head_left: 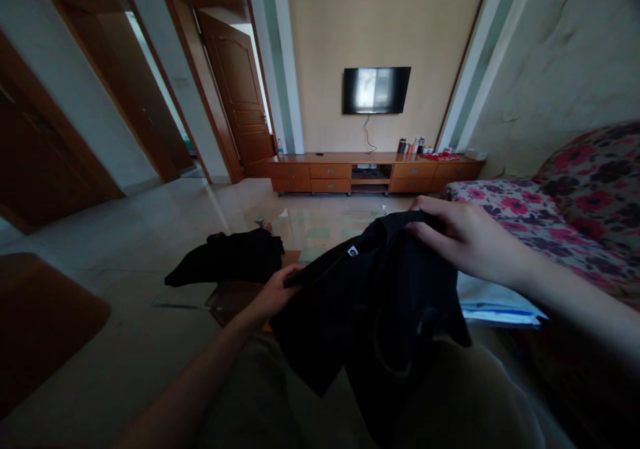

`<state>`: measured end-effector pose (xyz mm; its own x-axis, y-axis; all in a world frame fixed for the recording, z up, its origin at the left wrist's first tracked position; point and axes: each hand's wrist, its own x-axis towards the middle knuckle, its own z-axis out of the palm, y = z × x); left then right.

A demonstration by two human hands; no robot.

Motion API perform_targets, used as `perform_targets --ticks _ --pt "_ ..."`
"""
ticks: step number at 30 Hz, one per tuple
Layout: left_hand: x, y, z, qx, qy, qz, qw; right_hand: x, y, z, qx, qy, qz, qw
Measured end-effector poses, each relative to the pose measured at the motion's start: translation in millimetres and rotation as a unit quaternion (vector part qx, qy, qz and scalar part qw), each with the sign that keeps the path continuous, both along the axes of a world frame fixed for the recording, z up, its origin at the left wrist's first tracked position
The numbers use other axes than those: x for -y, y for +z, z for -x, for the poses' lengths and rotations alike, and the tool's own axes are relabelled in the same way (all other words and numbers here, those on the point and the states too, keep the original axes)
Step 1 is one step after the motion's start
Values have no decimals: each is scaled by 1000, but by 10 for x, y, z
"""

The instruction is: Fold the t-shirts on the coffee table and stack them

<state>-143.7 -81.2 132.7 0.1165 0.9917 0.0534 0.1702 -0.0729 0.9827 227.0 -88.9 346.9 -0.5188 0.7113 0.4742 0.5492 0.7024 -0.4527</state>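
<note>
Black shorts (345, 316) hang in front of me over my lap, dark and creased, with a small white label (353, 251) at the waistband. My left hand (280, 292) pinches one end of the waistband. At the other end, higher and to the right, my right hand (445, 232) grips the band between thumb and fingers. The lower part of the cloth droops over my knees, its folds too dark to make out fully. Another black garment (225, 257) lies bunched on the glass table (320, 226), left of my left hand.
A flat white and blue stack (500, 302) lies right of the shorts. A flowered sofa (515, 202) stands at the right, a brown rounded piece of furniture (45, 322) at the left. Beyond are a low wooden cabinet (330, 170) and a wall television (376, 90).
</note>
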Motion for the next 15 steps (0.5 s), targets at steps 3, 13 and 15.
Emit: perform_targets --ticks 3,13,15 --pt "74 243 226 12 53 -22 998 47 75 -226 50 5 -13 999" --pt "106 1056 742 -146 124 -114 975 204 161 -761 161 49 103 980" --pt "116 1178 773 -158 158 -140 965 129 133 -917 113 22 121 986"
